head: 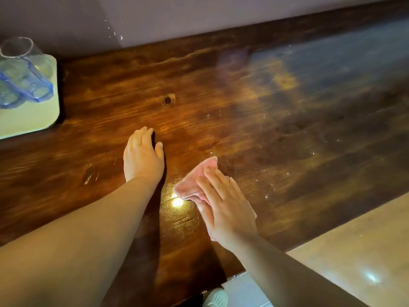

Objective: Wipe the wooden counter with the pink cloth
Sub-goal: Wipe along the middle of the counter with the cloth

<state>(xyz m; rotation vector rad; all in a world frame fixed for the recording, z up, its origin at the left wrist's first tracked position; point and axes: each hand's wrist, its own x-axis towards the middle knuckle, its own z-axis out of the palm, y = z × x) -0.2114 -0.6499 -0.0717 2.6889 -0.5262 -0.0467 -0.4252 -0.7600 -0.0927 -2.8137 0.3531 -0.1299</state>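
While the left hand rests on the dark wooden tabletop with fingers loosely extended, the right hand presses the crumpled pink cloth flat with straight, spread fingers near the front edge.

Cloth on counter, right of left hand

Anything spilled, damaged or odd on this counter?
Small glinting specks, likely droplets, dot the counter right of the cloth. Pale scratches mark the wood left of the left hand. Nothing else stands out.
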